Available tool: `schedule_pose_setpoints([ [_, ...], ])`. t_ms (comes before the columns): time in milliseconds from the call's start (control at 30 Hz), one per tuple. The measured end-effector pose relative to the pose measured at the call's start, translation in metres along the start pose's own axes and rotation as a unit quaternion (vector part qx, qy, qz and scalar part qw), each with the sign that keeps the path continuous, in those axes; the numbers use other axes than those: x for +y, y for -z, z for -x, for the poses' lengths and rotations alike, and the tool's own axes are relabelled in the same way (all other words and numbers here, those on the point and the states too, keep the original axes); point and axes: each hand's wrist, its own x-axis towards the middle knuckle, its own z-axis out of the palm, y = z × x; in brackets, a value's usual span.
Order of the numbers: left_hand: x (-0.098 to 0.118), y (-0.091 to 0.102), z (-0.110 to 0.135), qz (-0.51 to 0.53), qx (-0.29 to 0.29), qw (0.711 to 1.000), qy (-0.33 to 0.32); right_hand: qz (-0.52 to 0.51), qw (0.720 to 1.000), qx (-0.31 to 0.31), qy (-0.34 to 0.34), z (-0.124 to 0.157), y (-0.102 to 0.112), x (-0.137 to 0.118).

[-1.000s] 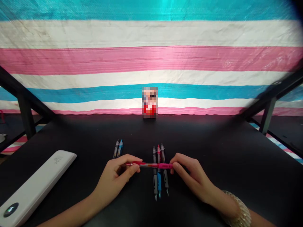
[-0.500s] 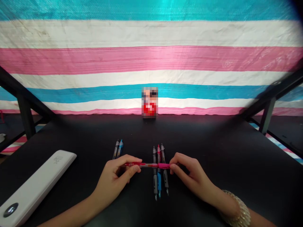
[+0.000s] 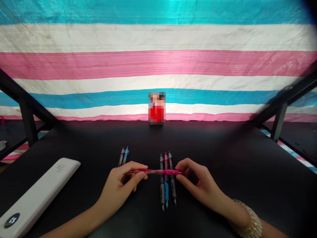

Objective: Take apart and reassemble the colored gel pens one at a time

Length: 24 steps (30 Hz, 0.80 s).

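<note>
A red and pink pen (image 3: 156, 172) is held level, crosswise, a little above the black table (image 3: 223, 158). My left hand (image 3: 121, 186) pinches its left end between thumb and fingers. The pink grip at the right end is pinched by my right hand (image 3: 198, 185). Under the held pen lie three pens (image 3: 166, 180) side by side, pointing away from me. Two more pens (image 3: 123, 156) lie together just beyond my left hand.
A white power bank (image 3: 37, 195) with a lit display lies at the near left of the table. A small blurred box (image 3: 157, 108) stands at the far edge against a striped tarp. Black frame bars rise at both sides.
My right hand's fingers have shifted slightly on the pink grip, and the pen has risen a touch. The view has tipped a little. The left hand has stayed put.
</note>
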Motion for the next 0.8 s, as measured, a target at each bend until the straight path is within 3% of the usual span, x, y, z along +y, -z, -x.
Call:
schedule_pose_setpoints([
  [167, -0.0006, -0.0006, 0.0009, 0.004, -0.002, 1.0, 0.004, 0.007, 0.999, -0.034, 0.002, 0.0002, 0.0019, -0.001],
  [633, 0.0019, 0.0004, -0.0001, 0.001, 0.012, 1.0, -0.002, -0.009, 1.0, -0.009, -0.024, 0.0004, 0.0013, -0.0019],
  [800, 0.0027, 0.0005, 0.0004, 0.001, 0.012, 1.0, 0.007, -0.056, 0.996, -0.046, -0.044, 0.0, 0.0005, 0.0025],
])
